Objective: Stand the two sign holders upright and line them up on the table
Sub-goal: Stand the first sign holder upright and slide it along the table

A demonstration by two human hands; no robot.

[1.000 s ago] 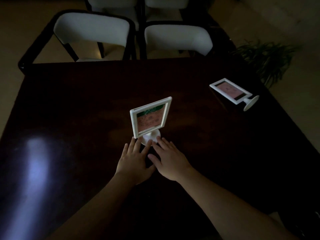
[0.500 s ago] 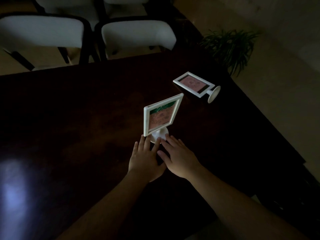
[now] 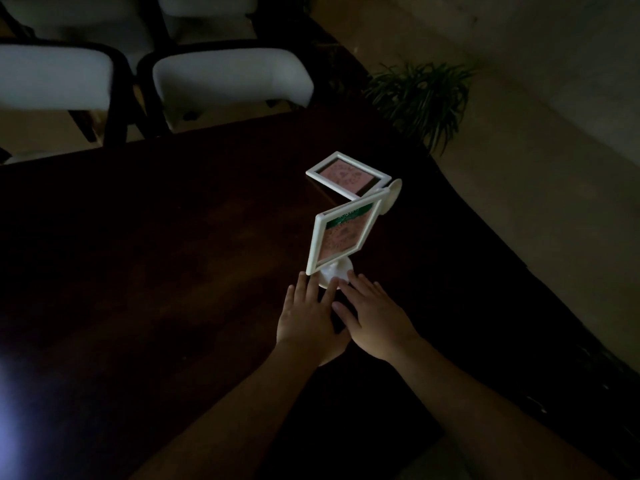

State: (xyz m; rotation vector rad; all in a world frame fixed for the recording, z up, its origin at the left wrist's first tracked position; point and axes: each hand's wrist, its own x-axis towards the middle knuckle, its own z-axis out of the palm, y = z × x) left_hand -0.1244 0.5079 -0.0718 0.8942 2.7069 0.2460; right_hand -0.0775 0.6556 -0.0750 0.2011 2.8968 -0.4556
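Observation:
One white sign holder (image 3: 344, 235) with a pink and green card stands upright on its round base on the dark table (image 3: 156, 254). My left hand (image 3: 308, 322) and my right hand (image 3: 374, 320) lie flat on the table just in front of that base, fingers spread, fingertips touching or nearly touching its edge. Neither hand holds anything. The second white sign holder (image 3: 348, 174) lies flat on its back farther away, near the table's right edge, with its round base (image 3: 393, 195) pointing right.
Two white-cushioned chairs (image 3: 232, 77) with dark frames stand at the far side of the table. A potted green plant (image 3: 422, 98) sits on the floor past the right edge. A bright light reflection (image 3: 7, 410) glares at the table's near left.
The camera view has swung to the right, so both sign holders appear closer together in the picture. The hands stay flat at the upright holder's base; the holders themselves have not moved.

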